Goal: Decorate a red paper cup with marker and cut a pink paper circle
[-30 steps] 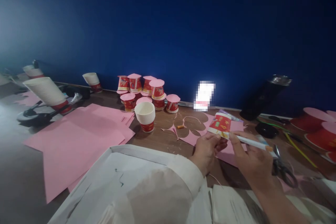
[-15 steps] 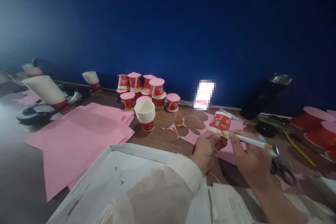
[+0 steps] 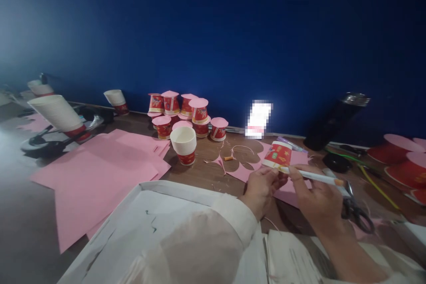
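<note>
My left hand (image 3: 259, 190) grips a red paper cup (image 3: 278, 153) with gold figures near its lower edge. The cup is tilted, and part of its pale band shows yellow colour. In my right hand (image 3: 317, 202) is a white marker (image 3: 321, 178) with an orange end. Its tip meets the cup's band, close to my left fingertips. Beneath the cup lies a pink paper sheet (image 3: 239, 174) with round cut-outs. Black-handled scissors (image 3: 361, 218) rest beside my right wrist.
Red cups topped with pink discs (image 3: 199, 111) stand stacked at the wall. A stack of white-lined cups (image 3: 184, 141) is nearer. Pink sheets (image 3: 100, 177) spread left. A dark bottle (image 3: 328, 120) leans at right, past a bright blurred-out rectangle (image 3: 258, 119).
The cup has shifted slightly left in my left hand. The marker's tip has moved a little left along the band, and my right hand has moved with it.
</note>
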`<state>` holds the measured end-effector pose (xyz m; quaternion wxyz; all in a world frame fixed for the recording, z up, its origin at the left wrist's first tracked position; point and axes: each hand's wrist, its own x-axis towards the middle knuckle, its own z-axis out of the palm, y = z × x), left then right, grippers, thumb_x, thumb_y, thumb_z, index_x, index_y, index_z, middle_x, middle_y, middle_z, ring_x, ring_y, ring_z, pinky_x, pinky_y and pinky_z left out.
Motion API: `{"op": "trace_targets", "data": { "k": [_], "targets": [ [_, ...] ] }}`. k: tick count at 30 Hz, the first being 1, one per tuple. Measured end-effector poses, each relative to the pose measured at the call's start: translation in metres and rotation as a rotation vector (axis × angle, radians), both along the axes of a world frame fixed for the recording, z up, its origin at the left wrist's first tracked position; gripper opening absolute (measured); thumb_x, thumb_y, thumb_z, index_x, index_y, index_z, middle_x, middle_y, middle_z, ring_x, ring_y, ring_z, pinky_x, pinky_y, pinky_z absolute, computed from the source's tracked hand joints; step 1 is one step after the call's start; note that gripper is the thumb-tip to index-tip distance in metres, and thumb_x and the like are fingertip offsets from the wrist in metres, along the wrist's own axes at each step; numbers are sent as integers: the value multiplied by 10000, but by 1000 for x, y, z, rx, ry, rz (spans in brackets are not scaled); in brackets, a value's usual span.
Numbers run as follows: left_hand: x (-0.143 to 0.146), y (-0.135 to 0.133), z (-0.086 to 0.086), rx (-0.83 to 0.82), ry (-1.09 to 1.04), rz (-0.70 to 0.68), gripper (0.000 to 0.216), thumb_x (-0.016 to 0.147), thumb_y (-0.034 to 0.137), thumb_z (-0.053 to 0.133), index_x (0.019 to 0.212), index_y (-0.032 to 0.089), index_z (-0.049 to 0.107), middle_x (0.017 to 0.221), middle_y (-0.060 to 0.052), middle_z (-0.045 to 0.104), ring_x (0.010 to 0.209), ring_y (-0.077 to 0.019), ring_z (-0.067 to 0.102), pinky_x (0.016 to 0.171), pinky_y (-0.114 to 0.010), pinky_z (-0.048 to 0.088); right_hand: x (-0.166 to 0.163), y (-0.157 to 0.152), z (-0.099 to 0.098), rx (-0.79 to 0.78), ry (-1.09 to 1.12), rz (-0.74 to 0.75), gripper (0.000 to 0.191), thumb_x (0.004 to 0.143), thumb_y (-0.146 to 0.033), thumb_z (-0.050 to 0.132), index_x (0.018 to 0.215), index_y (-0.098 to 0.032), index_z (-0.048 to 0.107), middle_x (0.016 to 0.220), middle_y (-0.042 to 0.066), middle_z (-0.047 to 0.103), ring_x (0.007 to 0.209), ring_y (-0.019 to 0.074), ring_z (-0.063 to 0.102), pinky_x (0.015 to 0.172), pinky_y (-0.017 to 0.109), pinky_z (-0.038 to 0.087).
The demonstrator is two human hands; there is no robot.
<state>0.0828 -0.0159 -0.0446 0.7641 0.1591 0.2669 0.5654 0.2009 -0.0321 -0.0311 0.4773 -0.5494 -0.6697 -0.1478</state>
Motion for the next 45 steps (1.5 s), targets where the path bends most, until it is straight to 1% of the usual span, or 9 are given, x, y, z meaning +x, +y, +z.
{"op": "trace_targets", "data": {
  "k": [3, 6, 11, 19, 23, 31, 37, 42, 45],
  "targets": [
    [-1, 0, 4, -60, 13, -4, 158, 733, 204, 803, 707, 122, 670, 753, -73, 668, 751, -161, 658, 966, -367, 529, -1, -3, 5, -11, 88, -9, 282, 955, -438, 577, 873, -199, 701, 792, 78, 735, 784, 238, 696, 769, 360, 517],
    [-1, 0, 6, -62, 31, -15, 122, 766, 190, 771, 727, 122, 677, 786, -84, 675, 800, -176, 677, 1004, -377, 513, -1, -5, 7, -21, 128, -16, 256, 948, -428, 588, 891, -202, 694, 827, 82, 741, 795, 243, 696, 781, 375, 522],
    [-1, -3, 5, 1, -3, -14, 157, 728, 208, 804, 753, 96, 698, 808, -91, 673, 788, -173, 667, 1020, -397, 496, -2, -1, 4, 37, 68, 4, 232, 954, -402, 585, 862, -216, 687, 825, 62, 749, 800, 224, 708, 786, 347, 526],
    [-2, -4, 4, 55, 21, -10, 272, 625, 311, 878, 719, 125, 703, 754, -52, 657, 785, -173, 657, 996, -388, 501, 0, 1, -3, 19, -22, -39, 305, 968, -452, 558, 879, -204, 712, 847, 80, 770, 836, 240, 732, 780, 343, 534],
    [-2, -5, 6, 56, 17, -23, 289, 630, 320, 880, 742, 114, 710, 774, -73, 664, 797, -185, 666, 1006, -386, 488, -1, 1, -3, 27, 4, -39, 291, 971, -432, 559, 895, -194, 707, 870, 91, 768, 863, 243, 731, 797, 343, 529],
    [0, -2, 1, 66, 0, -31, 272, 633, 309, 892, 743, 123, 725, 770, -54, 685, 745, -155, 654, 951, -354, 525, 0, 2, -3, 19, 18, -35, 324, 968, -456, 556, 889, -184, 714, 859, 100, 761, 846, 245, 724, 776, 342, 517],
    [1, -2, 0, 60, -14, -9, 309, 606, 330, 910, 716, 115, 717, 750, -55, 675, 748, -154, 649, 956, -360, 528, -1, 2, -4, -25, 11, -64, 389, 961, -518, 536, 842, -193, 714, 795, 95, 747, 801, 266, 706, 728, 360, 497],
    [2, 0, -4, 78, 12, -30, 329, 631, 350, 896, 776, 115, 716, 812, -73, 691, 815, -180, 668, 991, -383, 505, -2, 2, -1, 17, 55, -54, 305, 963, -452, 562, 900, -189, 704, 855, 94, 757, 850, 242, 716, 790, 338, 512],
    [3, 1, -6, 85, 19, -33, 358, 615, 375, 903, 773, 118, 708, 808, -73, 690, 822, -186, 672, 997, -398, 502, -1, 2, -1, 39, 20, -47, 293, 965, -436, 566, 895, -187, 705, 852, 91, 757, 853, 236, 720, 792, 328, 513]
  ]
}}
